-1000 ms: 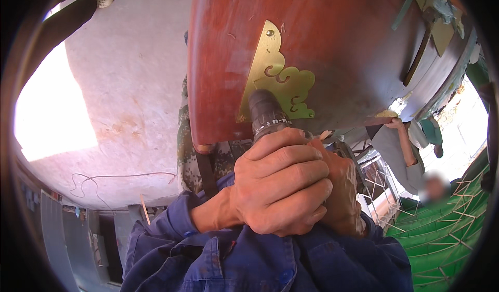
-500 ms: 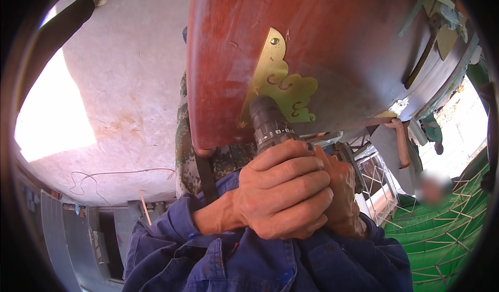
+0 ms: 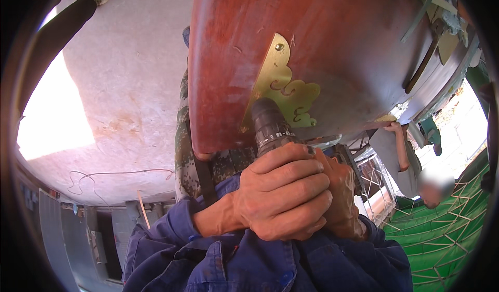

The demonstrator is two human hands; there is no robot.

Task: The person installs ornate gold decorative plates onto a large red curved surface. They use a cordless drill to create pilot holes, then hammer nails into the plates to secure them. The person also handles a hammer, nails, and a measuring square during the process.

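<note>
Both hands are wrapped around a dark power drill (image 3: 270, 124), its nose against a gold-coloured ornamental corner plate (image 3: 283, 81). My left hand (image 3: 283, 196) lies across the front with its fingers curled over the drill body. Behind it, partly covered, my right hand (image 3: 340, 196) grips the drill from the right side. The plate has scalloped edges and cut-out curls, and lies on a corner of a glossy red-brown wooden top (image 3: 228, 58). A round-headed screw (image 3: 279, 47) sits in the plate's far tip. The drill's front end hides the spot it touches.
Another person (image 3: 403, 159) stands at the right, a hand at the wood's edge. On the wood's far right lie wooden strips (image 3: 421, 63) and tools. A thin cable (image 3: 122, 173) lies on the pale floor. Green sheeting with a metal lattice (image 3: 431, 240) is at the lower right.
The wood and plate have shifted slightly down and right in view. My hands keep the same grip on the drill. The other person's head has moved a little.
</note>
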